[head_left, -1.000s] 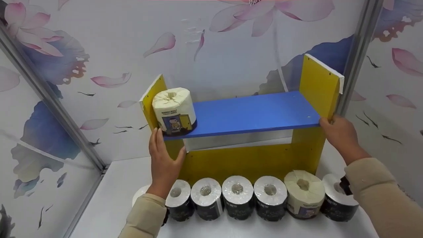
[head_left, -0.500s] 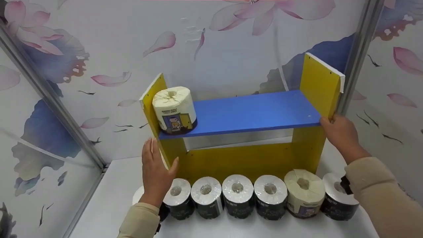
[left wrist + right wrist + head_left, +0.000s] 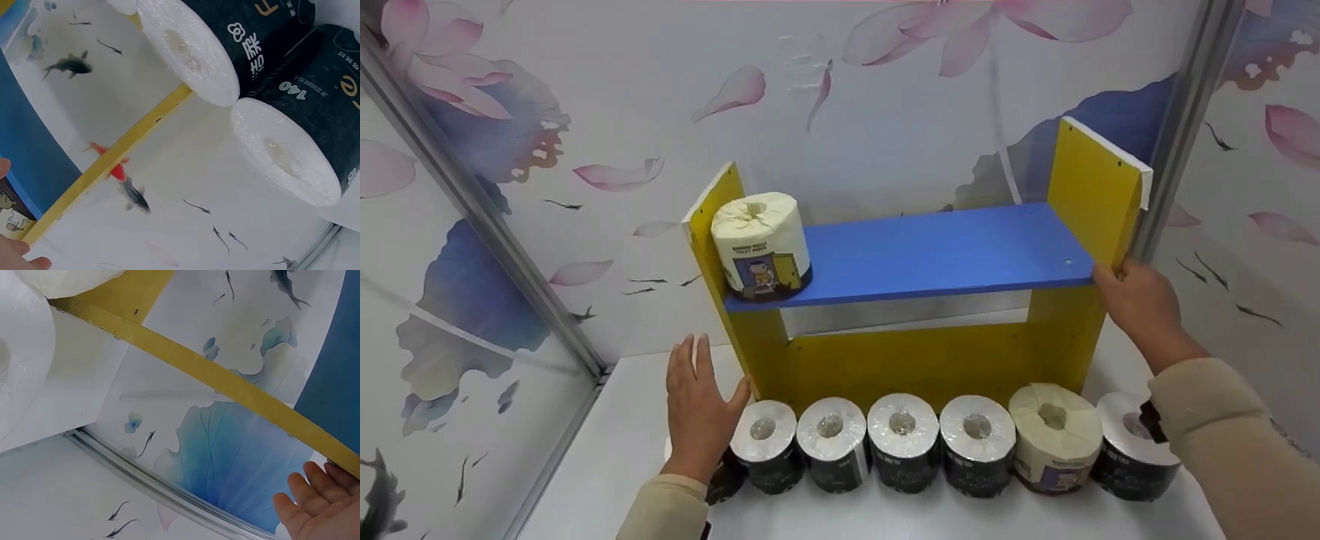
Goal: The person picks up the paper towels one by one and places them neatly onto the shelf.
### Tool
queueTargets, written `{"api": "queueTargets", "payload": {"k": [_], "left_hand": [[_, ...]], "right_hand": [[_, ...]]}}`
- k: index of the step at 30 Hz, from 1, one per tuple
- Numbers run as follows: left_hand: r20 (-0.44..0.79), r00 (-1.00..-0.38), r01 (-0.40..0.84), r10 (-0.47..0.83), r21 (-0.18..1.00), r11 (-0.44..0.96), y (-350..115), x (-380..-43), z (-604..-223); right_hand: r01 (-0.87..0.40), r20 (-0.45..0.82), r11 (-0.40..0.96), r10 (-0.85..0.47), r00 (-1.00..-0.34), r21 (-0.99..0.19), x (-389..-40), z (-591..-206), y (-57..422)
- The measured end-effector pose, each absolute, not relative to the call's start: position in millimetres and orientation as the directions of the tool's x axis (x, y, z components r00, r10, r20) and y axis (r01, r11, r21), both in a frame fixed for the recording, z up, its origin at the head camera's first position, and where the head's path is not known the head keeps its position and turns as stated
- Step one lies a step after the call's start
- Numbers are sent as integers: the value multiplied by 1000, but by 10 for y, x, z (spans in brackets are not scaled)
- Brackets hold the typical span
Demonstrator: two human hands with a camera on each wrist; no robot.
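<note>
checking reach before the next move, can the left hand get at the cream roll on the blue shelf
Probably yes: the left hand holds nothing, and the cream roll looks free at front and top; the yellow side panel stands close on its left.

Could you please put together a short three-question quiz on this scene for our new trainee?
1. True or false: the upper cream roll stands at the left end of the blue shelf.
2. What is the right hand gripping? A) a dark-wrapped roll; B) the right yellow side panel; C) the upper cream roll.
3. How many cream-wrapped rolls stand in the lower row of rolls?

Key: 1. True. 2. B. 3. One, second from the right.
</note>
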State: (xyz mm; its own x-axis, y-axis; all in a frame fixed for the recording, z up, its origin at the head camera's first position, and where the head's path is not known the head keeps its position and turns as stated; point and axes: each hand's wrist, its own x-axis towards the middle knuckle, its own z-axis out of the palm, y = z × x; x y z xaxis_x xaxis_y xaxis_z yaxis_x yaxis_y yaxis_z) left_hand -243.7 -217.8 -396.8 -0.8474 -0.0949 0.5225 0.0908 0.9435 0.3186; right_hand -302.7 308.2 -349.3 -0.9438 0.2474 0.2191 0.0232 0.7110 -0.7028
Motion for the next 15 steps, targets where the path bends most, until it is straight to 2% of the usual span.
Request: {"api": "queueTargets", "payload": {"k": [15], "left_hand": [[419, -900, 14, -118, 298, 955, -2391, -2397, -4148]], "right_hand": [[26, 221, 740, 234, -947, -673, -3002, -3457, 3089]]}}
